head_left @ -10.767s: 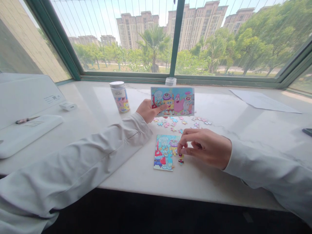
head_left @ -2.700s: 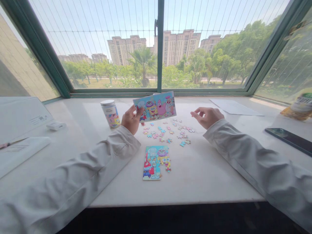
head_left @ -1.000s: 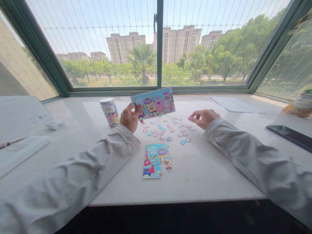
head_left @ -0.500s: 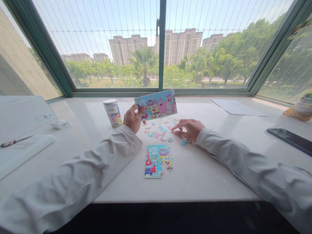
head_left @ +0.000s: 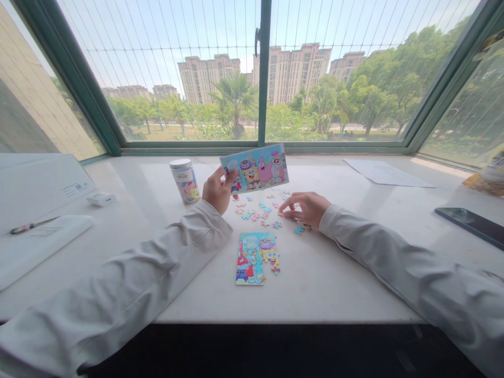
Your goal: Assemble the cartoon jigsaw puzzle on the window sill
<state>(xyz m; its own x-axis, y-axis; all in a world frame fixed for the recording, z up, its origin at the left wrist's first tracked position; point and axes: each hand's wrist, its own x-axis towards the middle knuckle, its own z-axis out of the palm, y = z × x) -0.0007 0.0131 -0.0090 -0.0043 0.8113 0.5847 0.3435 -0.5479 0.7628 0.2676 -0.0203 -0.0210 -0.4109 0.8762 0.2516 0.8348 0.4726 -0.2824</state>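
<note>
My left hand is closed on the left end of a picture card printed with cartoon figures, holding it up above the table. Over the loose puzzle pieces, my right hand is low, with thumb and index finger brought together at a small yellowish puzzle piece. Nearer to me lies a partly joined jigsaw puzzle, flat, its right edge uneven. Some loose pieces are partly hidden under my right hand.
A printed canister with a pale lid stands left of my left hand. Farther left are a white box, a small white block and a pen. A paper sheet and a phone lie at right.
The whole view has shifted slightly. My left hand still holds up the card, and my right hand stays at the same puzzle piece with little visible movement.
</note>
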